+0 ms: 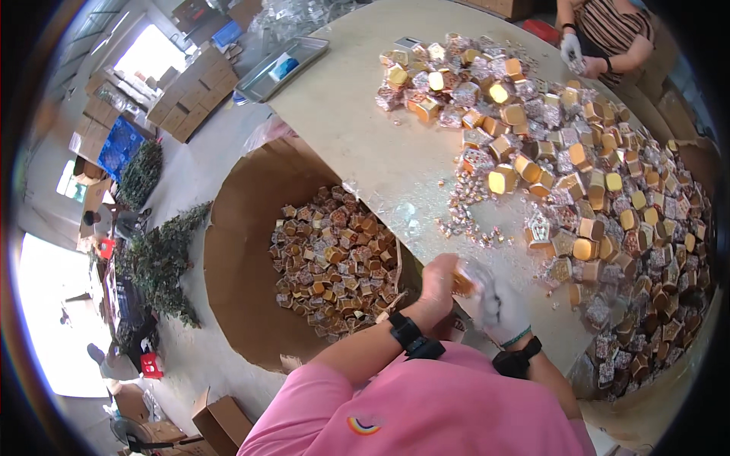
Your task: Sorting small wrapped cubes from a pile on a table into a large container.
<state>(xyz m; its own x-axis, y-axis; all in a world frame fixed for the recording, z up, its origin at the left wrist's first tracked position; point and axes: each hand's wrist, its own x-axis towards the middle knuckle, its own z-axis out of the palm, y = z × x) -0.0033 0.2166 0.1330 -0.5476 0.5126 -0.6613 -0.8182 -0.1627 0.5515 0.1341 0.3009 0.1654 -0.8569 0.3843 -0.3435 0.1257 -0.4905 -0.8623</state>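
Note:
At the table's near edge, my bare left hand [436, 290] is closed round a small house-shaped ornament [461, 284], orange-brown and partly hidden by the fingers. Clear, shiny plastic film [477, 272] shows around it, blurred. My right hand [503, 311], in a white glove, is right beside it and close to the film; motion smears its fingers, so their grip is unclear. A large heap of similar house-shaped ornaments [589, 194], many with gold bases and some glittery, spreads over the table to the right. Small loose sparkly bits [475, 220] lie just beyond my hands.
A big round cardboard bin [243, 197], holding many more ornaments [331, 262], stands against the table's left edge. A metal tray [293, 67] rests at the table's far left corner. Across the table [342, 114], a co-worker [620, 34] handles something small. Stacked cartons [194, 95] and greenery [163, 262] occupy the floor to the left.

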